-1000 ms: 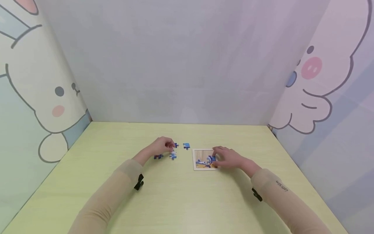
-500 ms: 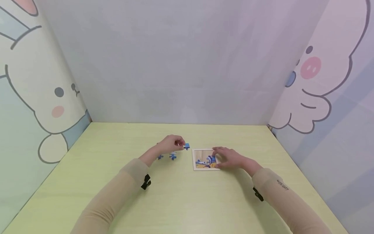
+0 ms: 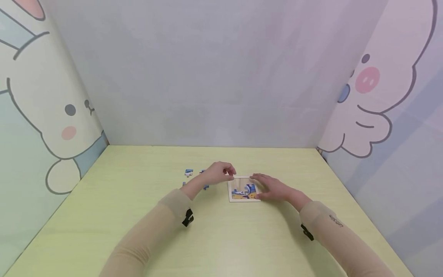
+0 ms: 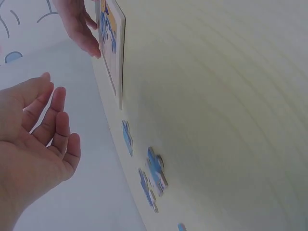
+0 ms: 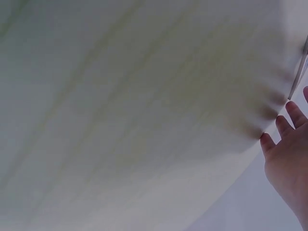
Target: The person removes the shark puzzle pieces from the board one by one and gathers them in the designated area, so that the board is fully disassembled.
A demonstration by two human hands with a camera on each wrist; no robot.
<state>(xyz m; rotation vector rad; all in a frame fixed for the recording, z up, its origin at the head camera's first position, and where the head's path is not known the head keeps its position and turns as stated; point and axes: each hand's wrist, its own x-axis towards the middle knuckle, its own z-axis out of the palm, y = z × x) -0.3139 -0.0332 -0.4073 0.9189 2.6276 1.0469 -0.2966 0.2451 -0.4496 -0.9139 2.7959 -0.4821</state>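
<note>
A small wooden puzzle board (image 3: 238, 182) lies on the pale green table (image 3: 221, 238), its lower part filled with blue and yellow pieces. My left hand (image 3: 221, 172) hovers at the board's upper left corner. In the left wrist view my left hand (image 4: 53, 115) has loosely curled fingers with nothing in them. A blue piece (image 4: 127, 137) lies on the table just past them, near the board (image 4: 115, 53). My right hand (image 3: 270, 186) rests flat on the board's right side with straight fingers. Only its fingertips (image 5: 281, 126) show in the right wrist view.
Loose blue pieces (image 3: 188, 172) lie left of the board, one (image 3: 205, 187) beside my left forearm. Two more (image 4: 155, 168) show in the left wrist view. Cartoon-printed walls (image 3: 52, 115) close the table on the left, back and right.
My left hand moved right from the loose pieces to the board's upper left corner and now covers the blue piece there. The right hand stayed on the board.
</note>
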